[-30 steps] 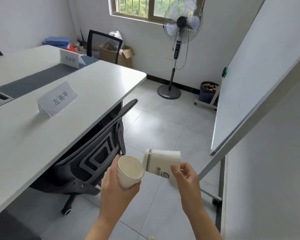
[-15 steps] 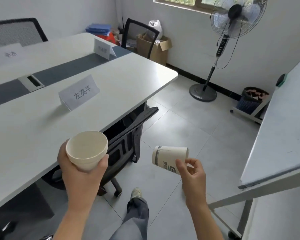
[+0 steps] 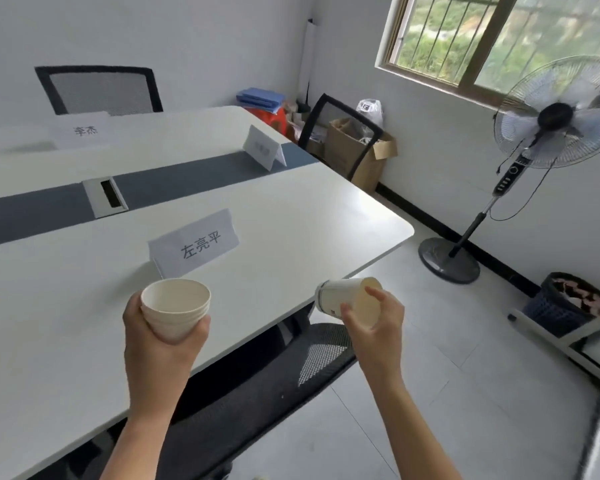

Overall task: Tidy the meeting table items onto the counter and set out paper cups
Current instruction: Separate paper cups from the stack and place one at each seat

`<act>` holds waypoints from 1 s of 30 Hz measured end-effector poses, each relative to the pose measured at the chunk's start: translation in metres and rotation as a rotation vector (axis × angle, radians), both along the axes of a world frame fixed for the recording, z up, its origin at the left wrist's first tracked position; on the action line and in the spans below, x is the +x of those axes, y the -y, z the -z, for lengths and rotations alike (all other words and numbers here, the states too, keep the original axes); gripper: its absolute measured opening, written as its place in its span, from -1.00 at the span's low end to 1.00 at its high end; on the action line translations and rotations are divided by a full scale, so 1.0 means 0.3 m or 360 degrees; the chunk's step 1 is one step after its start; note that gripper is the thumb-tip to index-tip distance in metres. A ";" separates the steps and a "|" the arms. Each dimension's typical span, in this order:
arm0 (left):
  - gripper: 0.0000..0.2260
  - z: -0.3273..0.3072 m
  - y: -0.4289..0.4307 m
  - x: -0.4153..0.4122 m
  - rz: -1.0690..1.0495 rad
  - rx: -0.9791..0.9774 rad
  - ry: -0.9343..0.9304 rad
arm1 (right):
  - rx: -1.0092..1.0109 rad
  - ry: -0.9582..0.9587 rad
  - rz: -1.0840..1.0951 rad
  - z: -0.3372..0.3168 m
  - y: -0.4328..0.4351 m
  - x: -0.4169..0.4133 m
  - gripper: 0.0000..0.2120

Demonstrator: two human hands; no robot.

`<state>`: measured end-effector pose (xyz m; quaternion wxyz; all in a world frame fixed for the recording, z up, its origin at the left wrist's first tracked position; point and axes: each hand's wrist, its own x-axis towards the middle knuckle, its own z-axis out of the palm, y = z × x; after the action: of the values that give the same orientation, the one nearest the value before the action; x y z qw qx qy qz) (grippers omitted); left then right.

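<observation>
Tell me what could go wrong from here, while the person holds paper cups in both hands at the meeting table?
The right hand pinches the printed paper cup near its mouth, on its side, just off the table edge; it might slip to the floor.
Fingers at that mouth may soil the drinking rim.
The left hand grips the nested cup stack close to the name card; setting a cup down could knock the card over.
</observation>
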<state>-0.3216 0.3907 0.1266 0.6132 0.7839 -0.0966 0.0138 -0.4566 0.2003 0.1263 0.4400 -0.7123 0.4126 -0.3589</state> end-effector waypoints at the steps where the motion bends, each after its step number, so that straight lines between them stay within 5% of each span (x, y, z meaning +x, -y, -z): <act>1: -0.25 0.008 0.005 0.024 -0.0022 0.0014 -0.0024 | -0.0038 -0.0080 -0.0056 0.021 0.022 0.051 -0.56; 10: -0.31 0.077 -0.013 0.117 -0.0268 0.0240 -0.0212 | -0.0194 -0.0664 -0.0523 0.202 0.141 0.432 -0.46; 21: -0.37 0.105 0.100 0.075 -0.0518 0.0387 -0.0202 | -0.0395 -0.0989 -0.0951 0.304 0.294 0.593 -0.44; 25: -0.35 0.096 0.263 0.047 -0.0486 0.0446 -0.0152 | -0.0424 -0.0866 -0.1050 0.241 0.353 0.550 -0.37; 30: -0.30 0.101 0.602 0.003 -0.0141 0.0608 0.0021 | -0.0192 -0.0412 -0.1224 0.081 0.512 0.368 -0.63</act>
<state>-0.3206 0.2100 0.0964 0.4515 0.8893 -0.0670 0.0275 -0.3462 0.0468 0.1021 0.4441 -0.8784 0.1464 -0.0991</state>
